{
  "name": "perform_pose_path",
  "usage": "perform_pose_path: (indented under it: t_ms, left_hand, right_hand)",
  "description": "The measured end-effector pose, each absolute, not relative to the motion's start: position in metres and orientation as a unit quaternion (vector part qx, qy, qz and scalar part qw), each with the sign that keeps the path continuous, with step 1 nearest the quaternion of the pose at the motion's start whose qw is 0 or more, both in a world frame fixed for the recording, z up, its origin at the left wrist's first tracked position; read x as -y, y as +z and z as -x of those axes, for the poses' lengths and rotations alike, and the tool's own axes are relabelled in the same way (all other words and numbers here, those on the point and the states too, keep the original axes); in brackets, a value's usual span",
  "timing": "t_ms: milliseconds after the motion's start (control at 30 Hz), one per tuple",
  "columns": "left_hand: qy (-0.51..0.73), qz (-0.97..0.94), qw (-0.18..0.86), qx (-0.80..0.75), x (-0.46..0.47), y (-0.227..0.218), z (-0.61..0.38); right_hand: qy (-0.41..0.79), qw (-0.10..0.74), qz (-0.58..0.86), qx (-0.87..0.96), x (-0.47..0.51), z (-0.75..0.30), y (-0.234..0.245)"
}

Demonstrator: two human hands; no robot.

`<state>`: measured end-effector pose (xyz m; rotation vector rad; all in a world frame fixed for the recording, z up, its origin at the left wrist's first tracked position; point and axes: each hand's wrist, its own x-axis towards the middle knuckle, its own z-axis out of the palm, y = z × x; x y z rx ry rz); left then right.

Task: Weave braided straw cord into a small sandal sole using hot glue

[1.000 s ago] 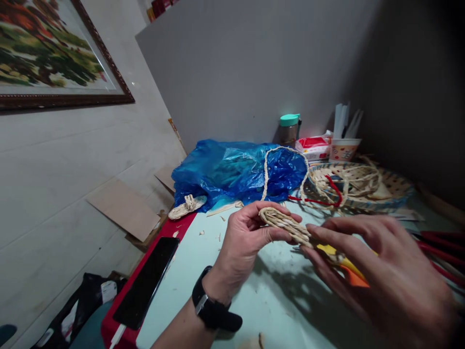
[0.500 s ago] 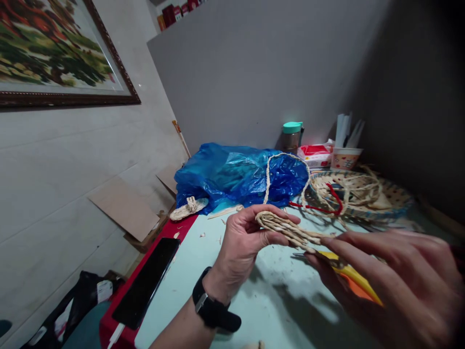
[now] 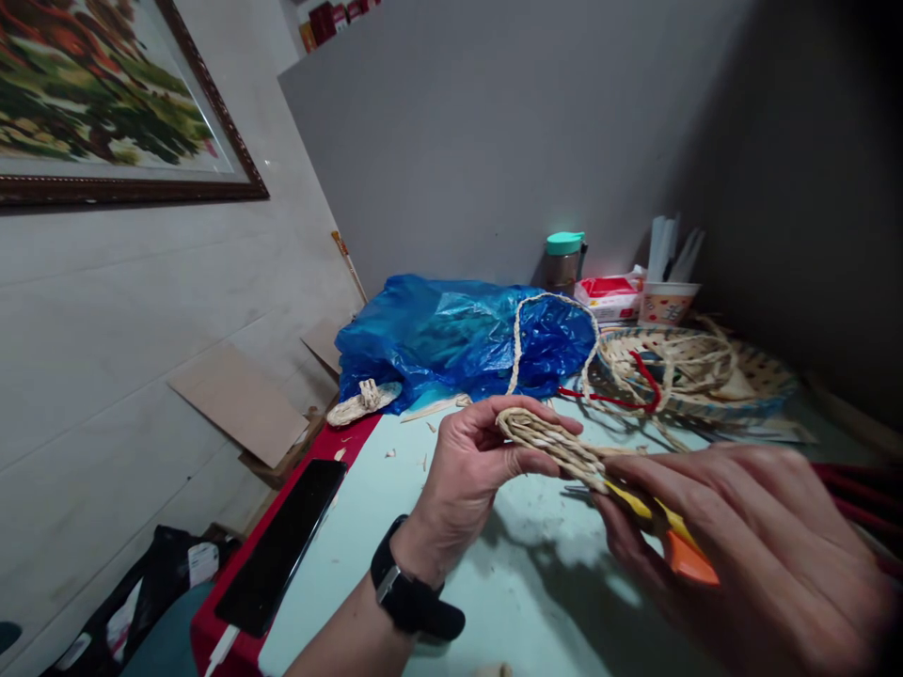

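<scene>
My left hand point(image 3: 469, 470), with a black watch on its wrist, pinches a looped bundle of twisted straw cord point(image 3: 546, 440) between thumb and fingers. The bundle has a rounded end at the upper left and strands lying side by side. At its lower right end, the fingers of my right hand point(image 3: 734, 536) are closed on the strands. Just behind those fingers is a tool with yellow and orange handles point(image 3: 688, 555) and a thin dark metal tip. My right hand partly hides it, and I cannot tell whether it is held or lies on the table.
A small straw sandal point(image 3: 365, 402) lies by a blue plastic bag point(image 3: 451, 329). Behind stand a green-lidded bottle point(image 3: 562, 263), a tissue pack point(image 3: 610, 296) and a paper cup point(image 3: 667, 303). A woven basket point(image 3: 766, 381) holds straw cord. A phone point(image 3: 282, 545) rests on the left edge.
My right fingers have shifted slightly left along the straw strands, toward the bundle. The left hand keeps its grip, and the view has drifted a little.
</scene>
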<state>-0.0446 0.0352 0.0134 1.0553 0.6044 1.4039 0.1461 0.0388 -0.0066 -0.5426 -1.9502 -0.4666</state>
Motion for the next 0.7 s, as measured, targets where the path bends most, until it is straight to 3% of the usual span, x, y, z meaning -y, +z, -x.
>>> perform_pose_path:
  t_ms: [467, 700]
  left_hand:
    - [0.577, -0.457, 0.621, -0.27, -0.0359, 0.0094, 0.0434]
    - [0.589, -0.459, 0.614, -0.257, -0.0367, 0.011, 0.0433]
  right_hand:
    - [-0.109, 0.502, 0.186, 0.837, -0.0408, -0.1452, -0.0012]
    - [-0.152, 0.508, 0.233, 0.815, -0.0348, -0.1422, -0.0031]
